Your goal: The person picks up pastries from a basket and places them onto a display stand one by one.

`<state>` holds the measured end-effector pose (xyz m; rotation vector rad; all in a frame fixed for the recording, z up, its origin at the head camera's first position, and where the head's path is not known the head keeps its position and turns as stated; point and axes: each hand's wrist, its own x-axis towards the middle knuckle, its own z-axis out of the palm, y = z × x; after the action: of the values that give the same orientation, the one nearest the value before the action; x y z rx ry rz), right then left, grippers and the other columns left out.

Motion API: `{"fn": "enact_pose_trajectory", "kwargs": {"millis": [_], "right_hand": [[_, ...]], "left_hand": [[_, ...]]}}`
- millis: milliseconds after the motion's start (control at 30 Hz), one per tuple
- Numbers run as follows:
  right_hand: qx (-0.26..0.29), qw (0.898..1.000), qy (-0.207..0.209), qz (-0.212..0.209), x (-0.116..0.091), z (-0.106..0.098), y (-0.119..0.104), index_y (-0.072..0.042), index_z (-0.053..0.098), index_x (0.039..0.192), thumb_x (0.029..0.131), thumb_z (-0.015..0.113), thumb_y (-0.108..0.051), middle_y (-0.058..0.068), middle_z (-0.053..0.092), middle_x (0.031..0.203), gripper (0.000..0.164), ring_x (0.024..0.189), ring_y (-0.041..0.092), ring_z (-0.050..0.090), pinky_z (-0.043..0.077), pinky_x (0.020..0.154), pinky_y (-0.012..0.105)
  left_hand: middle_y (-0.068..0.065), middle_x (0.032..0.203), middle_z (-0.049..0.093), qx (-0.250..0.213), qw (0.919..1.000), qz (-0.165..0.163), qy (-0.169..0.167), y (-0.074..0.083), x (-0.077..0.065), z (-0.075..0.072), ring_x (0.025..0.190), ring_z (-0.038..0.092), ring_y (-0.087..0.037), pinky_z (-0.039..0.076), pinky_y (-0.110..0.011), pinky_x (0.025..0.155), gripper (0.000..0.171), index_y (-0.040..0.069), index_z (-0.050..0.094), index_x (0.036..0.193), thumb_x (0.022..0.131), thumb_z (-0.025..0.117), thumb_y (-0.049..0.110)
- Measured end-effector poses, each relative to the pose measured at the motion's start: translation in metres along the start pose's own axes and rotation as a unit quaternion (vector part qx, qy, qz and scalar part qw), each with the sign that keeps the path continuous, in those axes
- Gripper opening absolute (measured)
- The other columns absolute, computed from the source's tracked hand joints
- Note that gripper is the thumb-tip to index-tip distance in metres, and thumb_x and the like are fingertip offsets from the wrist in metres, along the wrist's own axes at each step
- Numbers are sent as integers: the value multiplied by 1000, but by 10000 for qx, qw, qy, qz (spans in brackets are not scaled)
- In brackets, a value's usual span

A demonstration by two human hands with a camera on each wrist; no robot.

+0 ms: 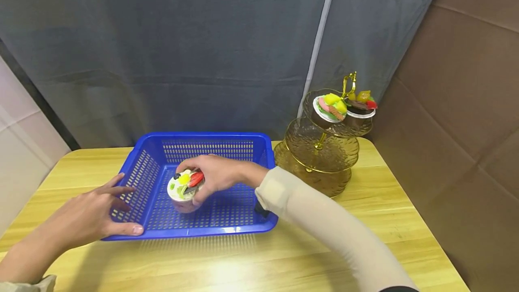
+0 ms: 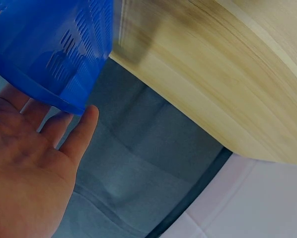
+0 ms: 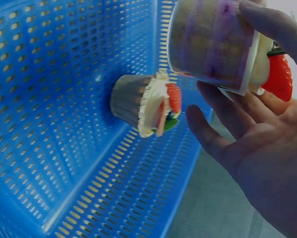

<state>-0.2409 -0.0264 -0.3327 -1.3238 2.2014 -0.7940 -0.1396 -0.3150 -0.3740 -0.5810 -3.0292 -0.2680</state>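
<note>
We log: right hand pinching cup inside basket, off its floor; left hand spread at the rim. Step judged: lifting or lowering, unclear; next calls for a level cup

The person's left hand was spread palm down, fingers angled forward and inward, thumb set apart, the forearm bare up to the sleeve. The right arm, sleeved nearly to the wrist, slanted leftward, its right hand gripping with thumb and fingers bowed.
</note>
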Motion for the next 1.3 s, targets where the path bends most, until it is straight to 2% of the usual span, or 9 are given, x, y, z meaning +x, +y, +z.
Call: {"fn": "enact_pose_trajectory", "kwargs": {"millis": [300, 467, 667, 767, 967, 1300], "right_hand": [[-122, 9971, 732, 145, -14, -9, -7, -12, 55, 136, 72, 84, -21, -6, 61, 113, 71, 101, 5, 55, 42, 88, 14], [-93, 9953, 950, 133, -27, -12, -5, -10, 55, 137, 71, 83, -21, -2, 63, 116, 72, 103, 7, 55, 42, 90, 17], [12, 9931, 1162, 179, -47, -18, -2, -11, 54, 141, 72, 84, -22, 1, 64, 122, 76, 107, 8, 56, 44, 93, 19], [73, 9908, 1347, 139, -56, -21, -1, -11, 54, 142, 73, 85, -23, 4, 64, 128, 77, 110, 8, 56, 45, 96, 21], [358, 9817, 1867, 75, -72, -22, 3, -11, 54, 140, 72, 88, -21, 3, 63, 128, 77, 112, 8, 59, 45, 98, 21], [1165, 9596, 2548, -257, -93, -26, 14, -2, 57, 135, 71, 87, -8, 7, 66, 121, 71, 105, 13, 64, 49, 98, 34]], "left_hand": [[-24, 123, 66, 4, 10000, -3, -7, -1, 0, 0, 126, 44, -56, 51, -65, 70, 72, 3, 78, 102, 67, 80, 66], [-22, 122, 67, -24, 10000, -12, 6, -1, -1, 1, 127, 44, -55, 50, -64, 70, 76, 1, 76, 106, 66, 80, 66], [-25, 126, 64, 15, 10000, -4, -5, -1, 0, 0, 126, 45, -55, 51, -63, 69, 71, 4, 78, 100, 67, 80, 67], [-26, 125, 64, 31, 10000, -28, -21, -1, 0, 0, 125, 46, -56, 51, -63, 69, 77, 1, 76, 107, 67, 79, 67], [-24, 122, 66, 24, 10000, -48, -9, -1, 0, 1, 124, 47, -57, 51, -63, 69, 86, -3, 71, 116, 66, 80, 67], [-23, 119, 68, -13, 10000, -39, 4, -2, 1, 2, 124, 46, -57, 51, -63, 70, 86, -3, 71, 116, 66, 80, 67]]}}
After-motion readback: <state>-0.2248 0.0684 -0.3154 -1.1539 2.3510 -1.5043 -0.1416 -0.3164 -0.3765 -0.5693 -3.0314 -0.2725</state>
